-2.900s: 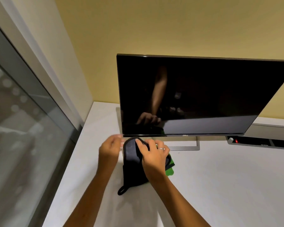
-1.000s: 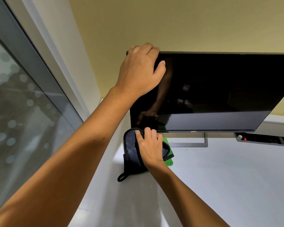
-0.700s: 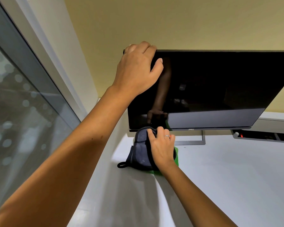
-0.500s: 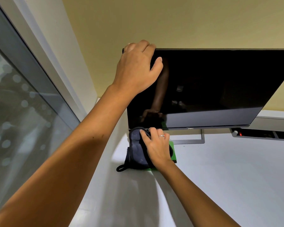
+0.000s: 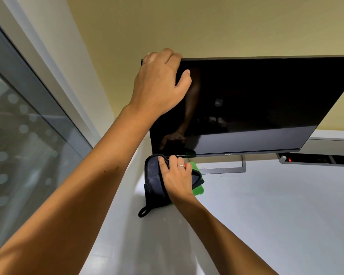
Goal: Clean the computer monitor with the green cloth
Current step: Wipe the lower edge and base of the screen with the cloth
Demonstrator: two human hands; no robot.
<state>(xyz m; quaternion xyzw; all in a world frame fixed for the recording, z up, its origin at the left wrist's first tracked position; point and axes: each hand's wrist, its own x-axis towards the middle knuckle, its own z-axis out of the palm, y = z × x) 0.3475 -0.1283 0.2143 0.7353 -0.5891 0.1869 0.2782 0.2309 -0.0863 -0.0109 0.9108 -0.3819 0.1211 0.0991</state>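
A black computer monitor [image 5: 256, 108] stands on the white desk [image 5: 266, 215], its screen dark and reflecting my arm. My left hand [image 5: 161, 82] grips the monitor's top left corner, fingers over the top edge and thumb on the screen. Below the screen's lower left corner lies a dark cloth [image 5: 154, 181] with a hanging loop, and a green cloth [image 5: 198, 190] peeks out from under it. My right hand [image 5: 178, 179] rests on this bundle with its fingers curled around the dark cloth's upper edge. Most of the green cloth is hidden.
A glass window with a grey frame [image 5: 28, 126] runs along the left. The yellow wall [image 5: 207, 26] stands behind the monitor. The monitor's stand base [image 5: 226, 168] sits on the desk, and a flat grey device with a red light [image 5: 316, 158] lies at right.
My left hand rose from the cloth bundle to the monitor's top left corner and has stayed there. My right hand has shifted slightly on the dark cloth, staying below the screen.
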